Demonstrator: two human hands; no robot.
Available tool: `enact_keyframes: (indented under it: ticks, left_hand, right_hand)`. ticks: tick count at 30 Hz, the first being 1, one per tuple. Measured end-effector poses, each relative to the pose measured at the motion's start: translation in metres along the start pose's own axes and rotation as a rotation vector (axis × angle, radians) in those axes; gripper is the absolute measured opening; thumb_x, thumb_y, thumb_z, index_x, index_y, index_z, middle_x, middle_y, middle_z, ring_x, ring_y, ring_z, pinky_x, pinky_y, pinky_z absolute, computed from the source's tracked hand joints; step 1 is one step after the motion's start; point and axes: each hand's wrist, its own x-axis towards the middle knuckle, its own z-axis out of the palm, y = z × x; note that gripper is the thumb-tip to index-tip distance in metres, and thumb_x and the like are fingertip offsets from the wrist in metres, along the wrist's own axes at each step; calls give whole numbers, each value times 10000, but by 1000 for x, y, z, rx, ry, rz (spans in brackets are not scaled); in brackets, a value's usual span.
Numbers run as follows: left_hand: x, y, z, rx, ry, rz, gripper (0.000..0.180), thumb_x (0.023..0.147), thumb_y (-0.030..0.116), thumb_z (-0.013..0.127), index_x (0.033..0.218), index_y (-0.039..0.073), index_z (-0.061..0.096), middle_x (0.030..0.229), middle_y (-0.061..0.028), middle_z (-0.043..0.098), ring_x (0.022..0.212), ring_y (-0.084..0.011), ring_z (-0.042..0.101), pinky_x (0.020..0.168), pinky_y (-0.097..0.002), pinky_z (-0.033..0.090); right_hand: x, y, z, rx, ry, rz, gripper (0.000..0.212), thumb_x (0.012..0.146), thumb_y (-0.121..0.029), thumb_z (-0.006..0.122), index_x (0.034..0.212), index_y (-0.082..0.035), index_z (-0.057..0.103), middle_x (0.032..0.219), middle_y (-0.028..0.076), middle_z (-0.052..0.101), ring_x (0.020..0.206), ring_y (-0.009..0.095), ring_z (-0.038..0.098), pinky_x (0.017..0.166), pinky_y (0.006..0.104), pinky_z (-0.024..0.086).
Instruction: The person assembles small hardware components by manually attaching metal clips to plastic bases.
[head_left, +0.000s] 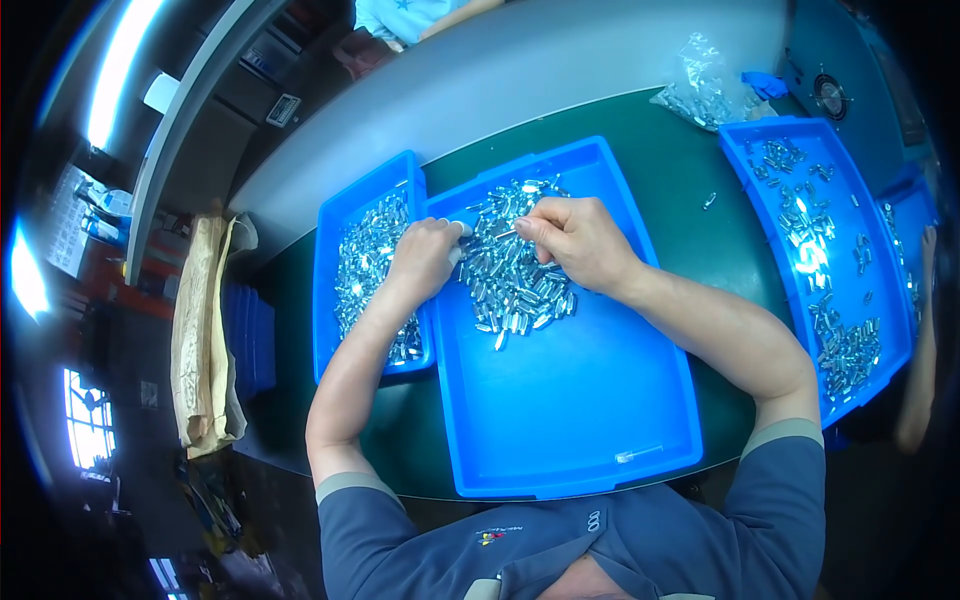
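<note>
A wide blue tray [560, 420] lies in front of me, with a heap of small shiny metal parts [515, 300] in its far half. Over that heap my right hand [580, 240] is closed, thumb and fingertips pinching a small thin metal piece [507, 232]. My left hand [428, 258] hovers at the tray's left edge, fingers curled and white covers on some fingertips. Whatever it holds is hidden. Under and beside my left wrist is a narrower blue tray [325, 345], filled with similar metal parts [370, 250].
Another blue tray [850, 200] on the right holds scattered metal parts. Behind it sit a clear plastic bag [700, 95] of parts and a blue crumpled item [765, 84]. A loose part [710, 201] rests on the green tabletop [700, 160]. A brown paper sack [205, 330] stands left.
</note>
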Motion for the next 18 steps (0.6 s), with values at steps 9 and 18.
enact_keyframes:
  ticks: [9, 18]
  left_hand:
    - [-4, -1, -5, -85, -5, -9, 269, 756, 33, 718, 1025, 39, 712, 813, -128, 638, 840, -331, 616, 783, -451, 482]
    - [-5, 3, -17, -318, 4, -179, 238, 778, 25, 744, 995, 17, 648, 901, -125, 677, 923, -270, 665, 842, -368, 510]
  right_hand:
    - [1, -3, 2, 0, -19, 37, 289, 998, -243, 640, 823, -17, 681, 623, 7, 613, 565, 65, 519, 516, 270, 404]
    - [1, -4, 3, -3, -54, 49, 265, 999, -240, 642, 867, -16, 695, 628, 2, 617, 573, 54, 527, 506, 256, 399]
